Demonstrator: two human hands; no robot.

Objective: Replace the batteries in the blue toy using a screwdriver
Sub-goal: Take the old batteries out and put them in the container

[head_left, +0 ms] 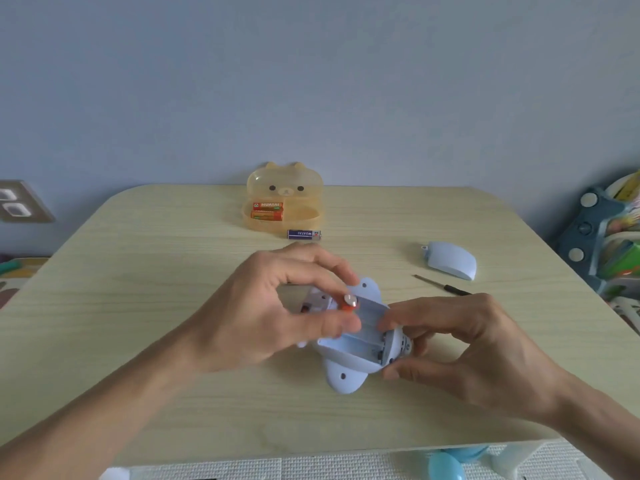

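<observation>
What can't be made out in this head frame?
Head view only.
orange battery: body covered by fingers of the left hand; only one end cap shows.
screwdriver: handle end hidden behind the right hand.
blue toy: far side hidden under the left hand; compartment polarity marks too small.

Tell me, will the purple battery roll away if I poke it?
Probably: the purple battery is a cylinder lying on its side on the flat table, so a poke would likely roll it. It might stop against the yellow box just behind. Its glossy wrapper looks slippery to pinch.
</observation>
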